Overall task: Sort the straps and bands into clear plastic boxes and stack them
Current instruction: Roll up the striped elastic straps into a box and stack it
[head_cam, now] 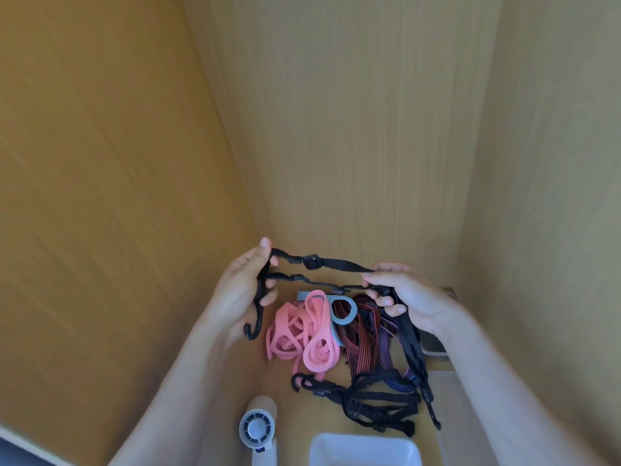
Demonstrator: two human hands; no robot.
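Both hands hold one black strap (317, 262) stretched between them above the worktop (292, 420). The left hand (240, 290) has its grip clamped round the doubled end, and a black hook (254, 332) hangs below the palm. The right hand (411, 299) has its grip pinched shut on the other end, and the rest of the strap trails down past the wrist.

Under the hands lies a tangled pile: pink bands (302, 334) on the left, touching a grey loop (342, 319), then red-striped cords (356, 341) and purple-striped cords (386, 348). More black straps (376, 398) with buckles lie on the near side. A clear box (364, 449) sits at the near edge, just beside them. A small white fan (258, 427) lies to its left.
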